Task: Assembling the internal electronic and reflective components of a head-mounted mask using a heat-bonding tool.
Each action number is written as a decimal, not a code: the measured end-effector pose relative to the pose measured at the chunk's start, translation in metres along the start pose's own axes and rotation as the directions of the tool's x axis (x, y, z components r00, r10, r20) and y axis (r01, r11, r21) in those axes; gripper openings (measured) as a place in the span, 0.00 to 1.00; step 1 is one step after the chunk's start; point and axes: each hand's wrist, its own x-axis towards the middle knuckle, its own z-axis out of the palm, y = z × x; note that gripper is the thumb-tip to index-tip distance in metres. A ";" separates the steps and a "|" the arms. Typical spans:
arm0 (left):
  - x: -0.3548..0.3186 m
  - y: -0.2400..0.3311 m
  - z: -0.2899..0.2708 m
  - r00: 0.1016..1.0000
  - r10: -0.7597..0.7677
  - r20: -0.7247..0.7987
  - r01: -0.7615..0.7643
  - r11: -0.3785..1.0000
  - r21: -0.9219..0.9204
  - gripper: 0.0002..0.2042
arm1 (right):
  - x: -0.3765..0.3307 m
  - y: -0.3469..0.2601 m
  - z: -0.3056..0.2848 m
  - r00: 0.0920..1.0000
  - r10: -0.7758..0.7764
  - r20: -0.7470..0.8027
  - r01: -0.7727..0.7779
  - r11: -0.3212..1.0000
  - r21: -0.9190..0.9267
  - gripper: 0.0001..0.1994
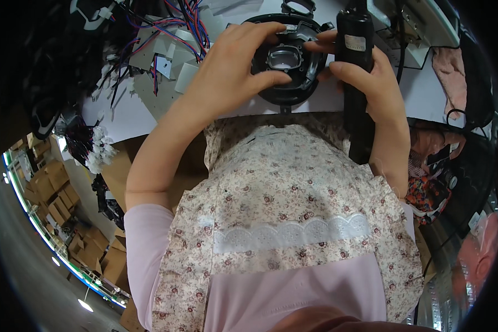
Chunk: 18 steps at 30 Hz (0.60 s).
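Observation:
A round black lamp housing (296, 98) with a clear, roughly rectangular lens (285, 58) in its middle lies on the table before me. My left hand (235, 69) spans its left side, fingers on the upper part and thumb on the lower, gripping it. From the right, my right hand (371, 80) reaches round with index finger and thumb at the housing's right side. A black cylindrical tool (354, 41) with a pale label stands upright in front of that hand and hides part of its fingers. Whether the palm touches the tool cannot be made out.
Red, blue and black wires (191, 27) with white connectors lie at the far left, over grey flat pieces. More white connectors (98, 146) hang at the table's left edge. A metal-framed device (420, 27) and a pink cloth (451, 77) are at the right. Cardboard boxes (52, 180) stand lower left.

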 end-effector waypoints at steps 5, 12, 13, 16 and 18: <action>-0.004 0.002 0.005 0.998 -0.048 -0.034 0.049 0.999 0.003 0.26 | -0.012 -0.012 0.000 1.000 -0.003 -0.030 0.004 0.999 0.038 0.23; -0.007 -0.002 0.009 1.000 -0.021 -0.014 0.022 0.998 0.057 0.26 | -0.009 -0.002 0.003 1.000 0.000 -0.010 0.001 0.996 0.084 0.22; -0.009 -0.003 0.007 0.999 -0.009 -0.033 0.011 0.999 0.048 0.26 | -0.007 -0.004 0.006 1.000 0.006 -0.021 -0.005 0.997 0.078 0.22; -0.011 0.001 0.010 0.987 0.007 -0.160 -0.012 1.000 -0.028 0.27 | -0.010 -0.012 0.007 0.998 0.059 -0.022 -0.056 0.993 0.104 0.23; -0.023 0.005 -0.009 0.960 -0.033 -0.277 0.026 0.999 -0.030 0.27 | -0.011 -0.009 0.007 0.998 0.019 -0.061 -0.012 0.993 0.118 0.24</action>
